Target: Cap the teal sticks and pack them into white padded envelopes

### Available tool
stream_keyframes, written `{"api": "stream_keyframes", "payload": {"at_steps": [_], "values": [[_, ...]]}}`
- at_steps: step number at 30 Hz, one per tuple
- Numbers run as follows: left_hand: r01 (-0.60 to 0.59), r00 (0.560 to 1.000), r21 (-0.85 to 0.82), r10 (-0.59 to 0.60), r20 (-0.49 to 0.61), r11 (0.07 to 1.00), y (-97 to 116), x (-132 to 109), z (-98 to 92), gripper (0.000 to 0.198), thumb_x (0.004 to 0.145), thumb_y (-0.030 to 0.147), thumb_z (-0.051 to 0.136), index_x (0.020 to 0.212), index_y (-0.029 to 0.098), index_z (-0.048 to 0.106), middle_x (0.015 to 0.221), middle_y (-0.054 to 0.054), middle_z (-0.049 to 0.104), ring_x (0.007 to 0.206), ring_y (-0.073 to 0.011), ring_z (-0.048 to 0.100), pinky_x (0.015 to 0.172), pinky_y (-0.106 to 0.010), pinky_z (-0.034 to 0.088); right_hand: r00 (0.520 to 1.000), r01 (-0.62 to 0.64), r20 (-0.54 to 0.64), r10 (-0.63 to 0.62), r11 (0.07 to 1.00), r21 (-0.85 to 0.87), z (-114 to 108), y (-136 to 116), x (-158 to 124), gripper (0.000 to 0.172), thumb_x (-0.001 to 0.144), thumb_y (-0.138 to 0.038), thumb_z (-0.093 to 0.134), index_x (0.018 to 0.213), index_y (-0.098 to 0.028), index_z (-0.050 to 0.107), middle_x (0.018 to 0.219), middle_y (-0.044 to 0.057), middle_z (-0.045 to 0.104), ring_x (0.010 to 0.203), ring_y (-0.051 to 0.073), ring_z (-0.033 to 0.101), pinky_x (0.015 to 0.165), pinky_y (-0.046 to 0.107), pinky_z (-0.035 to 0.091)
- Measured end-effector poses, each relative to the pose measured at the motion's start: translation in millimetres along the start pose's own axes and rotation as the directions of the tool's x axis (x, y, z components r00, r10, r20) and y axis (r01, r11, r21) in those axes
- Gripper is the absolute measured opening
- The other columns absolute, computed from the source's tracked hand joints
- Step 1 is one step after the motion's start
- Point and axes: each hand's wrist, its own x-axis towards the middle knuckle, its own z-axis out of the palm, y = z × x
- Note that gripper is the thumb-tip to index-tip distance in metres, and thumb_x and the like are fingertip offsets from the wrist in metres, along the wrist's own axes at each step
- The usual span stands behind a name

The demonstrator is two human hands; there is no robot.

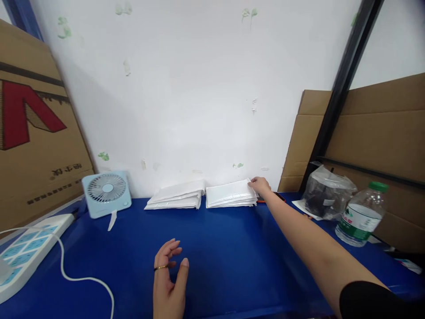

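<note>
Two stacks of flat white padded envelopes lie side by side against the wall on a blue table [139, 261]. At the right stack [230, 194], my right hand [260, 185] reaches out and pinches the top envelope at its upper right corner. My left hand [168, 274] hovers over the front of the table, palm turned inward, thumb apart from loosely bent fingers, holding nothing. A ring shows on one of its fingers. The left stack [175, 195] lies beyond it, untouched.
At the left are a light-blue fan [106, 194], a white power strip [31, 254] with a cable, and a large cardboard box [36, 168]. On the right stand a plastic-wrapped dark cup [320, 195] and a green-capped bottle [361, 217]. A phone [280, 196] lies behind my right wrist.
</note>
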Motion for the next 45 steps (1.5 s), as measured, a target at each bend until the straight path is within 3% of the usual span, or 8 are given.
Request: {"api": "stream_keyframes", "payload": {"at_steps": [6, 9, 12, 14, 27, 32, 39, 45], "values": [[0.638, 0.770, -0.550, -0.430, 0.472, 0.538, 30.4, -6.8, 50.3, 0.054, 0.078, 0.044, 0.057, 0.126, 0.025, 0.039, 0.130, -0.011, 0.044, 0.117, -0.0247, 0.046, 0.093, -0.038, 0.040, 0.925, 0.372, -0.035, -0.378, 0.884, 0.283, -23.5, -34.8, -47.8, 0.023, 0.085, -0.038, 0.042, 0.095, -0.019, 0.053, 0.075, 0.001, 0.059, 0.064, 0.014, 0.054, 0.060, 0.024, 0.042], [0.836, 0.534, -0.527, -0.442, 0.721, 0.149, 45.8, 3.5, 76.5, 0.078, 0.072, 0.064, 0.050, 0.133, 0.020, 0.026, 0.128, -0.017, 0.044, 0.114, -0.0308, 0.049, 0.089, -0.048, 0.041, 0.702, 0.674, -0.151, -0.696, 0.582, 0.455, -46.9, -43.4, -108.8, 0.012, 0.085, -0.027, 0.047, 0.093, -0.020, 0.053, 0.082, 0.003, 0.060, 0.074, 0.015, 0.055, 0.069, 0.026, 0.043], [0.828, 0.535, -0.561, -0.310, 0.786, 0.006, 51.6, 14.6, 91.8, 0.080, 0.071, 0.070, 0.045, 0.127, 0.014, 0.037, 0.113, -0.017, 0.055, 0.103, -0.0314, 0.055, 0.086, -0.048, 0.042, 0.311, 0.821, -0.060, -0.949, 0.236, 0.520, -66.3, -36.7, -173.0, 0.016, 0.083, -0.012, 0.047, 0.092, -0.021, 0.056, 0.090, 0.005, 0.062, 0.084, 0.016, 0.055, 0.075, 0.029, 0.042], [0.799, 0.567, -0.600, -0.286, 0.772, -0.036, 50.4, 17.1, 97.7, 0.067, 0.075, 0.062, 0.045, 0.117, 0.010, 0.048, 0.099, -0.014, 0.062, 0.094, -0.0290, 0.059, 0.086, -0.043, 0.043, 0.230, 0.816, -0.034, -0.973, 0.173, 0.551, -74.5, -26.7, -204.9, 0.020, 0.081, -0.006, 0.046, 0.091, -0.021, 0.055, 0.089, 0.005, 0.063, 0.080, 0.014, 0.055, 0.074, 0.029, 0.042], [0.713, 0.654, -0.699, -0.299, 0.694, -0.062, 62.6, 10.4, 113.9, 0.035, 0.069, 0.039, 0.056, 0.090, 0.012, 0.058, 0.082, -0.008, 0.063, 0.082, -0.0232, 0.061, 0.079, -0.041, 0.047, 0.471, 0.793, 0.026, -0.882, 0.437, 0.425, -114.8, 17.3, -258.1, 0.035, 0.082, -0.008, 0.045, 0.112, -0.022, 0.056, 0.099, 0.010, 0.060, 0.086, 0.017, 0.057, 0.073, 0.030, 0.048], [0.700, 0.681, -0.714, -0.323, 0.658, 0.021, 63.7, 19.3, 112.2, 0.028, 0.069, 0.038, 0.054, 0.081, 0.012, 0.055, 0.070, -0.005, 0.058, 0.062, -0.0172, 0.057, 0.063, -0.032, 0.049, 0.251, 0.919, -0.070, -0.965, 0.215, 0.332, -102.2, 33.0, -257.8, 0.020, 0.081, -0.008, 0.051, 0.078, -0.024, 0.062, 0.076, 0.000, 0.065, 0.080, 0.016, 0.058, 0.074, 0.033, 0.046], [0.541, 0.792, -0.829, -0.414, 0.448, 0.138, 75.0, 28.6, 112.2, 0.023, 0.070, 0.031, 0.055, 0.086, 0.015, 0.053, 0.072, -0.003, 0.058, 0.063, -0.0141, 0.058, 0.065, -0.029, 0.050, 0.663, 0.697, -0.194, -0.724, 0.501, 0.513, -85.2, 28.1, -261.2, 0.032, 0.076, -0.011, 0.055, 0.106, -0.022, 0.057, 0.097, 0.009, 0.059, 0.082, 0.017, 0.058, 0.070, 0.030, 0.049], [0.533, 0.797, -0.820, -0.450, 0.403, 0.209, 80.8, 28.9, 112.6, 0.017, 0.072, 0.030, 0.052, 0.080, 0.016, 0.052, 0.068, -0.001, 0.057, 0.058, -0.0119, 0.057, 0.058, -0.024, 0.049, 0.573, 0.765, -0.190, -0.797, 0.437, 0.473, -80.4, 16.8, -259.9, 0.016, 0.079, -0.011, 0.056, 0.085, -0.024, 0.063, 0.071, 0.003, 0.062, 0.070, 0.016, 0.055, 0.067, 0.033, 0.045]]}}
